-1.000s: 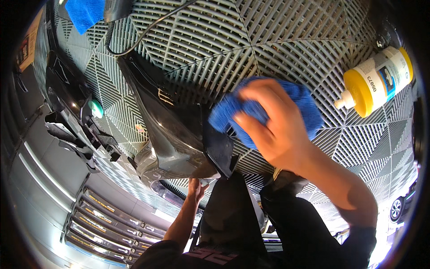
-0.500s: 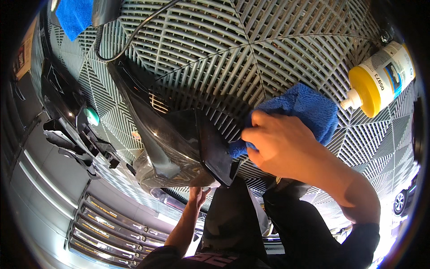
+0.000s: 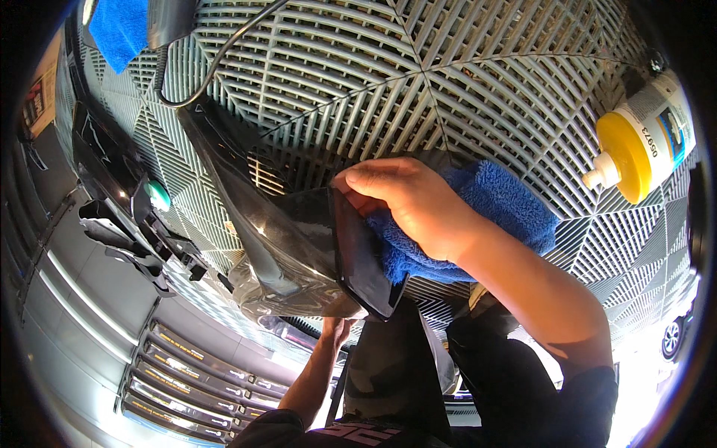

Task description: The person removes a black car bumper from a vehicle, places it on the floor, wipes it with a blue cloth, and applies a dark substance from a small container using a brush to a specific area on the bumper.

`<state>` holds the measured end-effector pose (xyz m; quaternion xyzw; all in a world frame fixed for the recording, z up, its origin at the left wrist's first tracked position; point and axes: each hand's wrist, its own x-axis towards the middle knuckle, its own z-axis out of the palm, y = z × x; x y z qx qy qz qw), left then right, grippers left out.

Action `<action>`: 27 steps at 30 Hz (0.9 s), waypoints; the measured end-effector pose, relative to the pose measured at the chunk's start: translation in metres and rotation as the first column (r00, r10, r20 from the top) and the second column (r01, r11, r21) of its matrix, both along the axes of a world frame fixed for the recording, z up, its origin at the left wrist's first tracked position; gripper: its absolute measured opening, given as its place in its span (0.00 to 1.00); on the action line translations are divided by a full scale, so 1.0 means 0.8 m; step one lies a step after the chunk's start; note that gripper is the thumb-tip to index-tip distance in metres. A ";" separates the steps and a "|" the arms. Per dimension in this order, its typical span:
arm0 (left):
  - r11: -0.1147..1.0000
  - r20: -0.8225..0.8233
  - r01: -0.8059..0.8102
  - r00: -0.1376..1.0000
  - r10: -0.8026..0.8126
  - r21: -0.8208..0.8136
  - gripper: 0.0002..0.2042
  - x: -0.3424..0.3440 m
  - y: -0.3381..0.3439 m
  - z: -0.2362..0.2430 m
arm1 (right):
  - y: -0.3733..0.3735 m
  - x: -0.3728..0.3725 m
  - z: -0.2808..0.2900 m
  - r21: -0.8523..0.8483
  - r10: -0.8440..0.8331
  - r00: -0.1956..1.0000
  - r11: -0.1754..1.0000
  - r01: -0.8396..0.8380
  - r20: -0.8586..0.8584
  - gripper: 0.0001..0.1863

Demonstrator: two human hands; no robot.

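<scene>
Right hand [image 3: 407,205] at the end of a glossy dark panel [image 3: 287,239], seen from above. The undersides of its fingers are hidden, so it cannot be told whether this grip pinches the blue cloth [image 3: 500,216] or only presses it to the panel. The left hand [image 3: 337,328] is largely concealed below the panel's near edge; its grip, too, cannot be made out. At upper left a second blue cloth [image 3: 119,33] is cut off by the top of the view, and a small pale-green round object [image 3: 158,196] is too small to identify; the base of the white-and-yellow bottle [image 3: 657,138] is lost in the dark rim at right. Compared with half a second earlier, the right hand has shifted up and leftward to the panel's upper corner, and the cloth, bunched beneath the palm, now lies against the panel's right end; the left hand stays below. The panel, smooth, curved and reflective, lies before the person's legs, above the floor [image 3: 493,97], whose grey slats form triangular patterns. The cloth is thick, soft-piled and folded; the bottle is cylindrical, with a pale nozzle pointing lower left. A thin cable [image 3: 224,56] bends across the slats.
</scene>
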<state>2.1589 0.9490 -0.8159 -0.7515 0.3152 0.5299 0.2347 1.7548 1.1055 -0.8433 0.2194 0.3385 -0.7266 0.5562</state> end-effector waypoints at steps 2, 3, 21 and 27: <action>1.000 0.005 0.004 1.000 -0.004 0.001 0.22 -0.001 0.000 0.002 | -0.001 -0.001 -0.003 -0.050 0.004 1.000 0.999 -0.003 0.015 0.16; 1.000 0.010 0.004 1.000 -0.004 -0.004 0.22 0.001 -0.001 0.003 | -0.003 0.000 -0.001 -0.054 0.019 1.000 0.998 -0.019 0.014 0.16; 0.999 0.048 0.038 0.998 -0.038 -0.002 0.22 -0.002 -0.013 0.015 | 0.007 0.003 -0.010 -0.284 0.059 0.998 0.957 -0.064 -0.028 0.15; 0.999 0.050 0.044 0.998 -0.044 -0.008 0.22 -0.003 -0.014 0.019 | 0.005 -0.001 -0.008 -0.297 0.082 0.995 0.950 -0.097 -0.063 0.14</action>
